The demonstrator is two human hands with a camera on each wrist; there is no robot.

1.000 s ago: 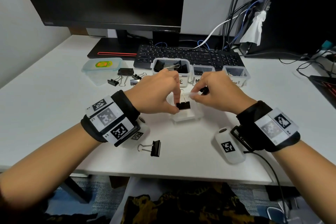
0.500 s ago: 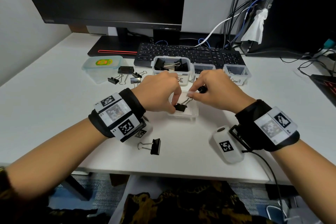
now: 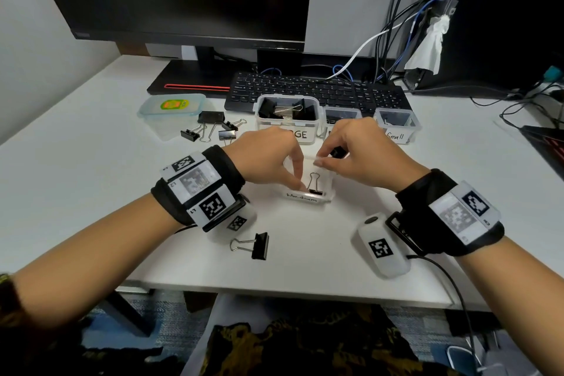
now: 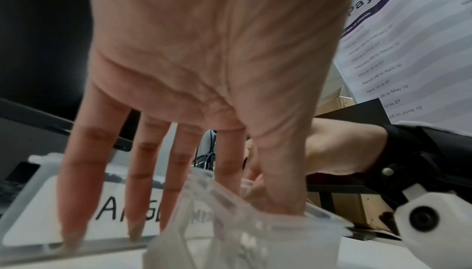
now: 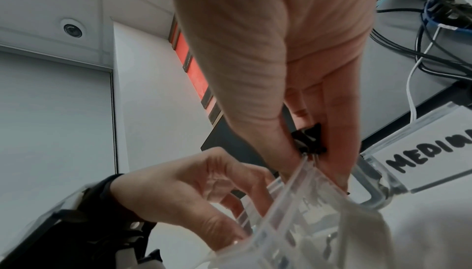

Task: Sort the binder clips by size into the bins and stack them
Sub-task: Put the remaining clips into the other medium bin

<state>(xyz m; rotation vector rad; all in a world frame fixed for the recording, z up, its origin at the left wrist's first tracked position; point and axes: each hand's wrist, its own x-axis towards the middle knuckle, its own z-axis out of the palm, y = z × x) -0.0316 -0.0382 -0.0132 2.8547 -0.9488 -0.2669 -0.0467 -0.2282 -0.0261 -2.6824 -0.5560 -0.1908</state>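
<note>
- Head view: a clear bin (image 3: pixel 308 197) labelled "Medium" sits near the front of the white desk (image 3: pixel 91 180), with a black binder clip (image 3: pixel 314 185) inside it.
- The left hand (image 3: pixel 268 162) reaches thumb and forefinger into the bin beside that clip; whether they pinch it I cannot tell.
- The right hand (image 3: pixel 363 152) pinches a small black clip (image 3: pixel 337 152) over the bin's far rim.
- Behind the bin stand a "LARGE" bin (image 3: pixel 288 122) and a "Small" bin (image 3: pixel 396 127); both hands hide much of the bin between them.
- Loose clips (image 3: pixel 213 128) lie behind and left of the bin, one clip (image 3: pixel 253 246) in front.
- Left wrist view: the fingers (image 4: pixel 173 172) hang straight, the thumb inside the bin (image 4: pixel 255 233).
- Right wrist view: the thumb and fingers (image 5: pixel 337 132) grip the small clip (image 5: pixel 307 140) above the bin (image 5: pixel 306 223).
</note>
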